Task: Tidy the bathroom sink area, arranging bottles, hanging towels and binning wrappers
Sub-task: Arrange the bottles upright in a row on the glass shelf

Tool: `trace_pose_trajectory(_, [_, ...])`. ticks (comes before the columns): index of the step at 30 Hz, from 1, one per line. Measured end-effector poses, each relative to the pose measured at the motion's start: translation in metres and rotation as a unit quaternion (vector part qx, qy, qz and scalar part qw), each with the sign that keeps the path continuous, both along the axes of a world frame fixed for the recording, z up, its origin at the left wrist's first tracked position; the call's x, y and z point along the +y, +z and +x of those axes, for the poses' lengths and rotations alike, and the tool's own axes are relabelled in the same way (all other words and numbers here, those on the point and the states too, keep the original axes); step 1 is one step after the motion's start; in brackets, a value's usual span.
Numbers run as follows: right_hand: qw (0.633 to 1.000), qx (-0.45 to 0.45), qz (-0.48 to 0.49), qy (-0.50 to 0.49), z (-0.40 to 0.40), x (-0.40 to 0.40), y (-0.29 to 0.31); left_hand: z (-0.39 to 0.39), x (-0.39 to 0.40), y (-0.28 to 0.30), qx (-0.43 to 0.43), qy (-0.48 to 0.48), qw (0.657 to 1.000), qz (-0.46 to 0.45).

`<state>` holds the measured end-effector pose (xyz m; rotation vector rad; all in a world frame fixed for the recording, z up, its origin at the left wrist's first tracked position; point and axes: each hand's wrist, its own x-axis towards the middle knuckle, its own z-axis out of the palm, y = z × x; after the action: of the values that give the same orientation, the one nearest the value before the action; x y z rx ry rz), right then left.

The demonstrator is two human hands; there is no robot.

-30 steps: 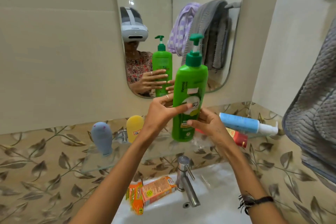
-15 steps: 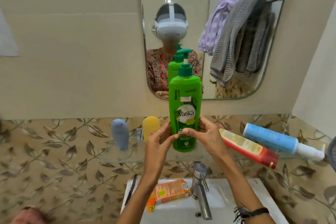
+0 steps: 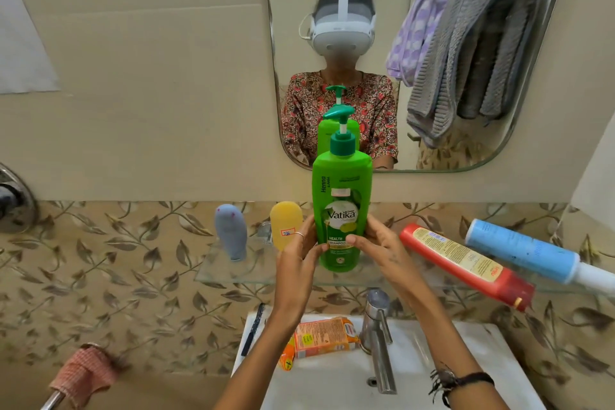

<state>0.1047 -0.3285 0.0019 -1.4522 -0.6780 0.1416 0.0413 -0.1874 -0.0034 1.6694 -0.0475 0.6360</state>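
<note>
A tall green pump shampoo bottle (image 3: 341, 206) stands upright on the glass shelf (image 3: 219, 271) below the mirror. My left hand (image 3: 298, 255) grips its lower left side and my right hand (image 3: 377, 248) grips its lower right side, thumbs across the label. Left of it stand a yellow bottle (image 3: 285, 225) and a grey-blue bottle (image 3: 230, 231). To the right a red bottle (image 3: 466, 265) and a blue tube (image 3: 532, 251) lie on their sides on the shelf. Orange wrappers (image 3: 322, 336) lie on the white sink (image 3: 466, 359) beside the tap (image 3: 377, 339).
The mirror (image 3: 499, 143) reflects grey and purple towels hanging behind me. A pink checked cloth (image 3: 83, 373) hangs on a rail at lower left. A dark pen-like thing (image 3: 253, 328) lies on the sink's left rim. A metal fitting (image 3: 15, 198) juts from the left wall.
The green bottle came down from in front of the mirror onto the glass shelf and turned label-forward. Both hands stayed on it, and my view swung left.
</note>
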Motion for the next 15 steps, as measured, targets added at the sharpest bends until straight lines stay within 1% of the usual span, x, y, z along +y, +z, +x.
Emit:
trace_pose_trajectory(4, [1.000,-0.010,-0.013,-0.001,0.002,0.002,-0.001,0.001,-0.001,0.000,-0.004,0.027,0.999,0.041])
trace_pose_trajectory(9, [0.999,-0.013,-0.006,-0.038,-0.002,0.002,-0.009,-0.003,-0.008,-0.008,-0.028,0.118,0.982,0.148])
trace_pose_trajectory(12, [0.994,-0.020,0.006,-0.105,-0.008,-0.003,-0.017,-0.007,-0.016,-0.012,-0.029,0.126,0.981,0.145])
trace_pose_trajectory(13, [0.991,-0.015,0.022,-0.134,-0.012,-0.005,-0.020,-0.009,-0.019,-0.013,-0.035,0.135,0.979,0.150])
trace_pose_trajectory(15, [0.975,0.016,0.075,-0.208,-0.022,-0.010,-0.029,-0.012,-0.028,-0.015,-0.060,0.178,0.963,0.192])
